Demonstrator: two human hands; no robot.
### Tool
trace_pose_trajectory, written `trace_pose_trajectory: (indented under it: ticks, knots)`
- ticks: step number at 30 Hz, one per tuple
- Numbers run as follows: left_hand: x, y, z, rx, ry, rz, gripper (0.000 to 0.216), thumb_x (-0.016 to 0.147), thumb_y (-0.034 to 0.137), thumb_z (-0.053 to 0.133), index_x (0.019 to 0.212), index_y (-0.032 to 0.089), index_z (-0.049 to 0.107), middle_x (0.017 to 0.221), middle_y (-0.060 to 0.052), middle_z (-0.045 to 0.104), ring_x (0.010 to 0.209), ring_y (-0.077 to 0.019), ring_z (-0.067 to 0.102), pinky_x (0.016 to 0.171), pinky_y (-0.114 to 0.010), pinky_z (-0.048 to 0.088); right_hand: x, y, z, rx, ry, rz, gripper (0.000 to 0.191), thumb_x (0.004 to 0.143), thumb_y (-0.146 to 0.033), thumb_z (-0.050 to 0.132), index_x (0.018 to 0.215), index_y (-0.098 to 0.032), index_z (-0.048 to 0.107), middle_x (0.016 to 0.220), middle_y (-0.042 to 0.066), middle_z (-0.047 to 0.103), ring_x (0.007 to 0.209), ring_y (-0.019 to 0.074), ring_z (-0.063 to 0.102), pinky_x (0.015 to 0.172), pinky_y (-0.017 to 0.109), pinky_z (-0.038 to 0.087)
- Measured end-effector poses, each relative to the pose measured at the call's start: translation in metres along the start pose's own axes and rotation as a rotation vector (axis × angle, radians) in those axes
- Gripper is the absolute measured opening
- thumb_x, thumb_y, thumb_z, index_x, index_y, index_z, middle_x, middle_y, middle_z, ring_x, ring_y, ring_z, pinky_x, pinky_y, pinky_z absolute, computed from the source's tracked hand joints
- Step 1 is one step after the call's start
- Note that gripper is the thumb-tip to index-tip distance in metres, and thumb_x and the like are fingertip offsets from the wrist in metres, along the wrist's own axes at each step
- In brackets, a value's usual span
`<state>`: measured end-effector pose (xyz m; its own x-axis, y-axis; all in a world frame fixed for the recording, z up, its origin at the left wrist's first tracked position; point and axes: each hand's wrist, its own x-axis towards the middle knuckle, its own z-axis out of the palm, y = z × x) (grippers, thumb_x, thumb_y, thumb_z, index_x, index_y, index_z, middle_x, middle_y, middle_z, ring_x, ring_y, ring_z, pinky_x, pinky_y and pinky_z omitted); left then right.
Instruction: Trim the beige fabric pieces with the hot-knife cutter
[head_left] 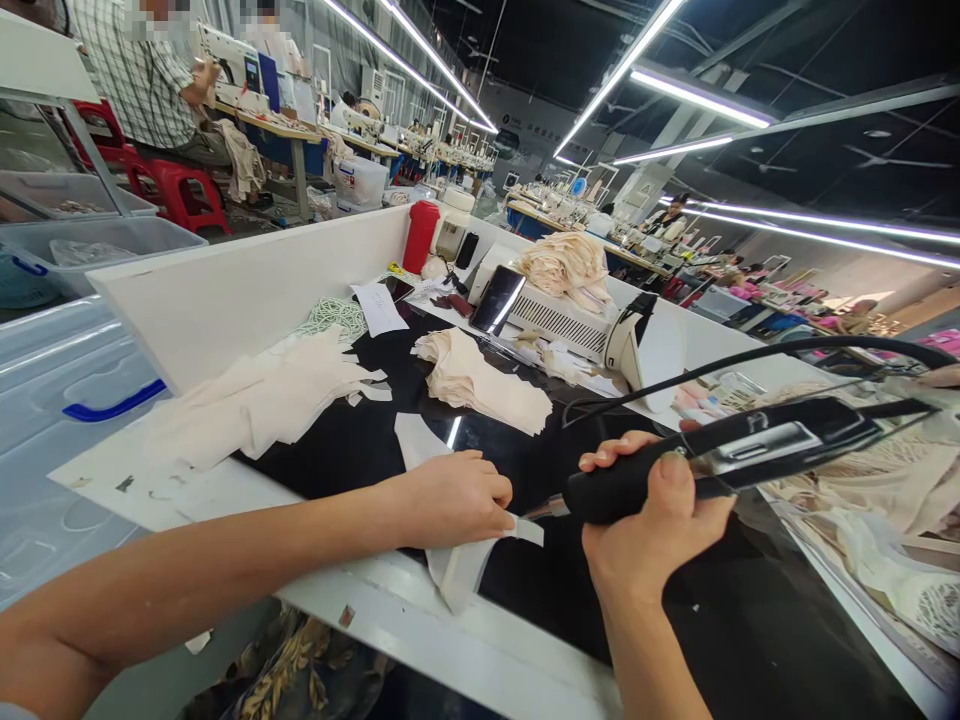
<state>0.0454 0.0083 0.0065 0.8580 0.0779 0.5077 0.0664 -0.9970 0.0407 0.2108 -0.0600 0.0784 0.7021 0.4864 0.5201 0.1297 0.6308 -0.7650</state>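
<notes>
Over the black mat (757, 610), left hand (454, 497) pinches cloth (459, 575) crossing its near edge; right hand (651, 535) grips tool (787, 430) (room rightward).

Garment workshop with sewing machines (232, 55)

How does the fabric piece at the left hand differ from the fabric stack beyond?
The fabric piece looks whiter; the fabric stack, creamier. The left hand holds the fabric piece; the fabric stack lies untouched. The fabric stack shows many layers; the fabric piece, fewer. Both lie at least partly on the black surface.
</notes>
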Motion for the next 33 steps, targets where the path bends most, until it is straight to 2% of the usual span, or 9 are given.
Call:
trace_pose_trajectory:
  ticks: [7,13,21,28,33]
  knots:
    - [0.000,-0.002,0.000,0.003,-0.011,0.012,0.017,0.105,0.026,0.070,0.091,0.022,0.078,0.098,-0.002,0.074,0.079,-0.0150,0.062,0.086,-0.033,0.047,0.000,-0.001,0.002,-0.003,-0.019,-0.018,0.044,0.080,-0.037,0.084,0.113,-0.025,0.057,0.072,-0.007,0.067,0.055,0.0136,0.060,0.049,0.028,0.057]
    - [-0.002,-0.003,0.000,-0.007,-0.002,0.019,0.027,0.105,0.022,0.067,0.079,0.019,0.071,0.095,-0.001,0.072,0.075,-0.0137,0.059,0.086,-0.032,0.047,0.008,-0.007,-0.010,-0.013,0.042,-0.044,0.041,0.078,-0.035,0.080,0.112,-0.025,0.058,0.072,-0.007,0.064,0.054,0.0134,0.059,0.050,0.028,0.056]
    - [-0.003,-0.004,0.003,-0.007,0.003,0.028,0.026,0.105,0.022,0.065,0.080,0.020,0.072,0.094,0.000,0.072,0.073,-0.0142,0.058,0.087,-0.033,0.047,0.004,-0.004,-0.015,-0.013,0.040,-0.043,0.045,0.079,-0.038,0.082,0.114,-0.025,0.057,0.073,-0.006,0.065,0.055,0.0136,0.059,0.051,0.028,0.056]
    - [-0.003,-0.006,0.001,-0.029,-0.029,0.024,0.023,0.106,0.023,0.066,0.086,0.021,0.076,0.102,-0.002,0.077,0.080,-0.0149,0.064,0.102,-0.036,0.048,0.002,-0.003,-0.012,-0.010,0.030,-0.040,0.048,0.078,-0.039,0.085,0.115,-0.024,0.058,0.073,-0.006,0.066,0.056,0.0137,0.061,0.050,0.028,0.057]
    - [-0.001,-0.005,0.000,-0.073,-0.011,0.084,0.022,0.106,0.017,0.064,0.087,0.018,0.075,0.111,-0.003,0.078,0.094,-0.0177,0.069,0.108,-0.038,0.046,0.001,-0.001,-0.012,-0.001,0.023,-0.044,0.046,0.079,-0.038,0.085,0.114,-0.024,0.058,0.073,-0.007,0.067,0.056,0.0131,0.060,0.050,0.028,0.057]
